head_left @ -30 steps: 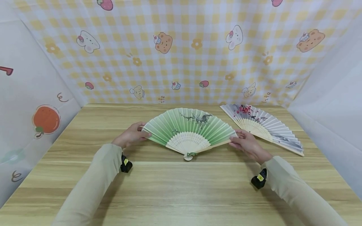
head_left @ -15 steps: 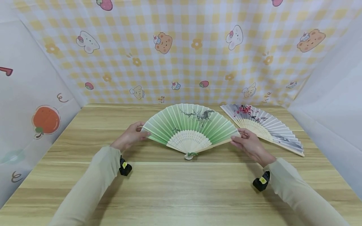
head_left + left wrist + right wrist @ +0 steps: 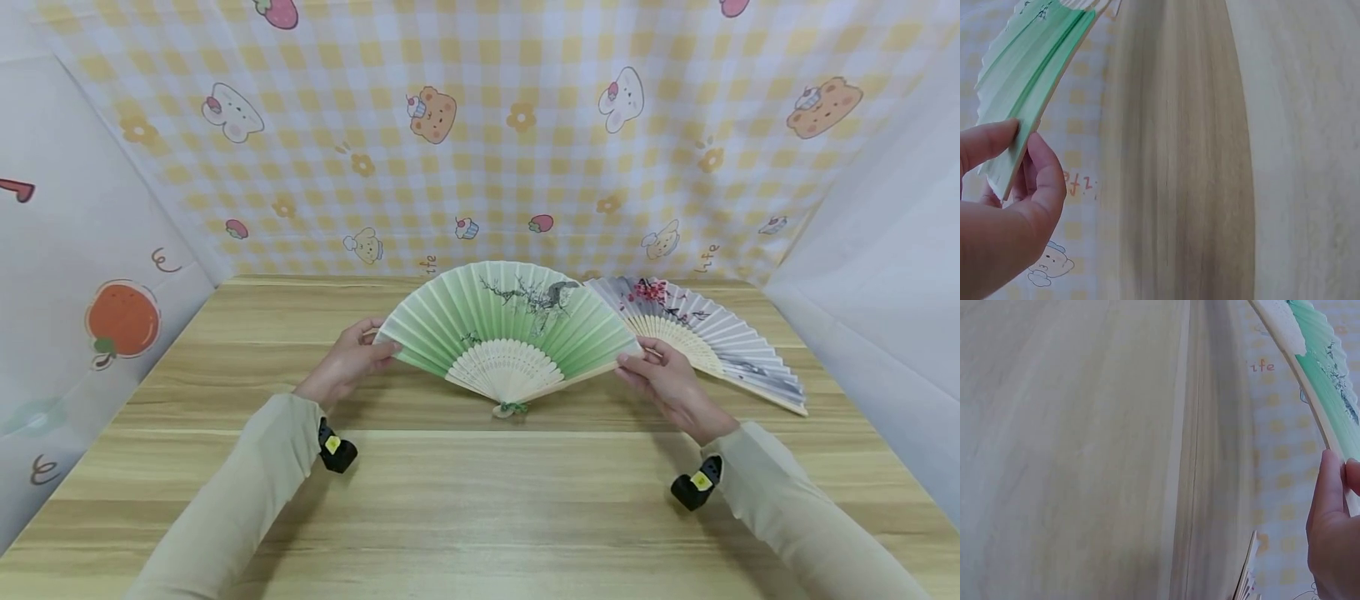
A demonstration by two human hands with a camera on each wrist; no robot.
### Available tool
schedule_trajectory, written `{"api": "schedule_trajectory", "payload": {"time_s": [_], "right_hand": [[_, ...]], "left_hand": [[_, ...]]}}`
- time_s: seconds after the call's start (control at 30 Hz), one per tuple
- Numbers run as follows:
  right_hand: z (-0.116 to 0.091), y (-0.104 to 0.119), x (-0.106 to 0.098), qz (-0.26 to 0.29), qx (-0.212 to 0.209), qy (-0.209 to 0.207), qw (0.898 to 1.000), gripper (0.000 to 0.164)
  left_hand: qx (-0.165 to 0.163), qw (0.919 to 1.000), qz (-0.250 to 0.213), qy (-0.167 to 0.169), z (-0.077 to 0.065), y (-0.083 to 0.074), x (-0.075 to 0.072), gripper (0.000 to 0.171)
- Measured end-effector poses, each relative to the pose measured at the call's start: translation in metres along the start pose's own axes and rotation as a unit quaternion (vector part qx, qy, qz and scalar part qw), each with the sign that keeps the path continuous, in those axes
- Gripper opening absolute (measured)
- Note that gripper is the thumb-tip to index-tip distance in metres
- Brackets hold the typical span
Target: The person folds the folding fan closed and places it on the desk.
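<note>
A green folding fan (image 3: 517, 321) is spread wide in the middle of the head view, printed with a dark branch. Its pale slatted ribs meet at a pivot with a green cord at the bottom. My left hand (image 3: 347, 360) pinches the fan's left end between thumb and fingers; the left wrist view shows this thumb (image 3: 988, 144) on the green cloth. At the opposite end my right hand (image 3: 670, 387) pinches the outer rib, also seen in the right wrist view, where the hand (image 3: 1338, 544) is partly cut off by the frame edge.
A second folding fan (image 3: 720, 333), grey-white with pink blossoms, lies spread on the wooden table (image 3: 495, 508) at the back right, partly behind the green fan. A yellow checked cloth (image 3: 480, 183) hangs along the table's back edge. White sheets (image 3: 877, 233) stand at both sides.
The green fan has risen and tilted more upright, its top edge now overlapping the second fan in view. Both hands keep their grip; the right has shifted slightly right.
</note>
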State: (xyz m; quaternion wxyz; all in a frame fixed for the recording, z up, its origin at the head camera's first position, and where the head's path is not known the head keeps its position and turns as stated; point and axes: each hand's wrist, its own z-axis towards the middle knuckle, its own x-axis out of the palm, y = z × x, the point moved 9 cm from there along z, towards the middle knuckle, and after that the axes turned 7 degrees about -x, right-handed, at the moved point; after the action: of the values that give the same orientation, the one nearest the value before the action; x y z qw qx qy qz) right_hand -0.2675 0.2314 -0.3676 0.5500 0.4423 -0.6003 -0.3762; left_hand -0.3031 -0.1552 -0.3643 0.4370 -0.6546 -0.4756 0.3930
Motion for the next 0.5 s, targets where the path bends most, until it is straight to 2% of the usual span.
{"api": "schedule_trajectory", "payload": {"time_s": [0.3,0.5], "right_hand": [[-0.0012,0.0071,-0.0010,0.064,-0.023,-0.015,0.998,0.033],[-0.0023,0.0102,-0.0013,0.093,-0.028,-0.022,0.995,0.032]], "left_hand": [[-0.005,0.9986,-0.038,-0.035,-0.0030,-0.0039,-0.0006,0.043],[-0.001,0.9955,-0.086,-0.038,-0.0051,-0.0067,0.0001,0.039]]}}
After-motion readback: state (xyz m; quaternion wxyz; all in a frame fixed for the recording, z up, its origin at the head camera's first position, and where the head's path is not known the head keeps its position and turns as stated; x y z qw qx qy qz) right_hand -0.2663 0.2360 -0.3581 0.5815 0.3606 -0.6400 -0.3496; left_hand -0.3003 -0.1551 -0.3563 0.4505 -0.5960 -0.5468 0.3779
